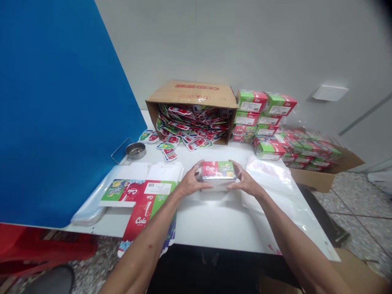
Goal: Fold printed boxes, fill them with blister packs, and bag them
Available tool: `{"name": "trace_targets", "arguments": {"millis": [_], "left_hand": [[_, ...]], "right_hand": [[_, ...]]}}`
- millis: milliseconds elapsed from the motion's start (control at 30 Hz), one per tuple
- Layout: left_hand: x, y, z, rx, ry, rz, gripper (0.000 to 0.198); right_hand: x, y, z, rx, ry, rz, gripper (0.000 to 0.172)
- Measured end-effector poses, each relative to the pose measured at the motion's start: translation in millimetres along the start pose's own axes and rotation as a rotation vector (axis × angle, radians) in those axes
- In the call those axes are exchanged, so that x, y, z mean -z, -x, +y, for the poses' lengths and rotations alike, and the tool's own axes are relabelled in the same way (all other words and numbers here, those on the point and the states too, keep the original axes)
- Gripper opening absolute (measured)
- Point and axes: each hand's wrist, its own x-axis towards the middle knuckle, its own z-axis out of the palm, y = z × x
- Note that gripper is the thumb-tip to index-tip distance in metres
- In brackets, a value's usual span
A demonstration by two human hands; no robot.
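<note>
A small red and green Cola carton is held just above the white table, in the middle of the view. My left hand is closed on its left end, while my right hand grips the right end. What looks like clear plastic film surrounds the carton. Left of my hands lie flat printed cartons, stacked and unfolded, partly covered by my left forearm. Clear plastic bags are spread on the table close to my right hand.
Behind my hands, an open cardboard box spills many printed packets. Wrapped cartons are piled at the back right, beside another cardboard box of them. A round metal dish stands by the blue panel.
</note>
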Motion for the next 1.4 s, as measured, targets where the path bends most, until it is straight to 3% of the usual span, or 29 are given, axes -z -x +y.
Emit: {"name": "trace_targets", "arguments": {"millis": [167, 400, 600, 900, 1000, 1067, 1133, 1267, 1333, 1400], "left_hand": [[-5.4, -3, -4, 0.057, 0.019, -0.026, 0.094], [-4.2, -3, -18, 0.078, 0.000, -0.011, 0.102], [-4.2, 0, -19, 0.092, 0.016, -0.030, 0.093], [-5.5, -2, -24, 0.080, -0.007, -0.041, 0.098], [-6.6, 16, -15, -0.053, -0.218, 0.016, 0.089], [-10.6, 41, -9, -0.186, -0.402, 0.066, 0.077], [-15.8, 73, -5, -0.240, -0.508, 0.053, 0.075], [-19.5, 116, 0, -0.080, -0.392, -0.028, 0.062], [-16.3, 115, 2, 0.124, -0.197, 0.101, 0.052], [-12.9, 103, 3, 0.377, -0.024, 0.246, 0.057]], "right_hand": [[-7, -7, 7, 0.023, -0.043, 0.000, 0.087], [-12, -7, 10, -0.026, -0.072, -0.011, 0.087], [-13, -6, 9, -0.088, -0.042, 0.011, 0.087], [-14, -3, 23, -0.098, 0.249, 0.056, 0.082], [-15, 10, 22, 0.017, 0.388, 0.081, 0.083], [-17, 30, 20, 0.152, 0.476, 0.094, 0.085], [-19, 57, 16, 0.240, 0.550, 0.054, 0.077], [-24, 104, 6, 0.181, 0.563, -0.060, 0.054], [-27, 113, 1, 0.119, 0.434, 0.116, 0.051], [-31, 110, -3, -0.012, 0.217, 0.390, 0.048]]}}
